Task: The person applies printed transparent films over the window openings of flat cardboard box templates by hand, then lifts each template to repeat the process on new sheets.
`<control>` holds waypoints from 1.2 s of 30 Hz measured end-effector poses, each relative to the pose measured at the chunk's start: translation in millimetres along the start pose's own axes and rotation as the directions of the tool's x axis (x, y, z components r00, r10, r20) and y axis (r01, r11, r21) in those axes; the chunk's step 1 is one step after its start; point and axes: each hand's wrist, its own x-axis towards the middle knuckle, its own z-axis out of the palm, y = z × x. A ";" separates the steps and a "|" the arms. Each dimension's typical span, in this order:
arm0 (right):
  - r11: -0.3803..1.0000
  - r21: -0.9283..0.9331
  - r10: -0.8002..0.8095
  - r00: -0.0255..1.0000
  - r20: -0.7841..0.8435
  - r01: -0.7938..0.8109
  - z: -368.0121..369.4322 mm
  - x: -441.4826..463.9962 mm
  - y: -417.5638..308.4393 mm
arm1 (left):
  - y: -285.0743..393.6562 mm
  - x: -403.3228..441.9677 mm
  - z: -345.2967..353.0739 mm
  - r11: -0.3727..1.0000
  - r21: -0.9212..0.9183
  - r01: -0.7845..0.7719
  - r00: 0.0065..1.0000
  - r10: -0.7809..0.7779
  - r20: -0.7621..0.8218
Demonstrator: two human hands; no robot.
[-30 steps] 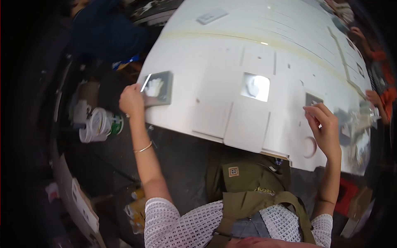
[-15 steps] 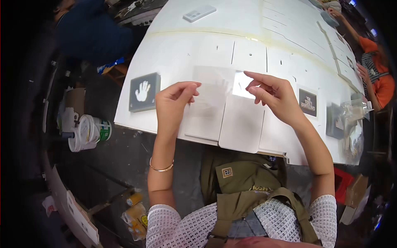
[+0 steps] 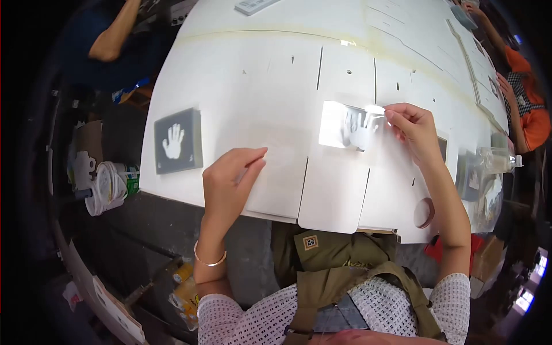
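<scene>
My right hand (image 3: 415,129) pinches the upper right edge of a shiny clear film (image 3: 333,127) with a hand-shaped print (image 3: 362,131) on it. The film is over the middle of the white table (image 3: 230,86) and throws back bright glare. Lower and to the left, my left hand (image 3: 233,178) has thumb and forefinger brought together above the table. Whatever lies between those fingertips is too faint to make out. A thick stack of dark grey sheets (image 3: 178,142), its top one bearing a white handprint, rests left of that hand.
At the right edge lie a clear plastic bag (image 3: 494,190) and another dark stack (image 3: 470,177). A round reddish-brown shape (image 3: 424,213) sits near my right forearm. White buckets (image 3: 106,187) stand low on the left. Other people are at the far left (image 3: 109,43) and right (image 3: 535,121).
My right hand has moved right, and the film with the hand-shaped print now shows clearly beside it. My left hand has dropped lower. The camera view has shifted.
</scene>
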 end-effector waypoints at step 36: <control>0.997 -0.057 -0.047 0.996 0.073 0.051 20.6 24.4 11.1 | 2.5 32.1 42.7 0.859 0.194 -0.474 0.821 0.352 0.449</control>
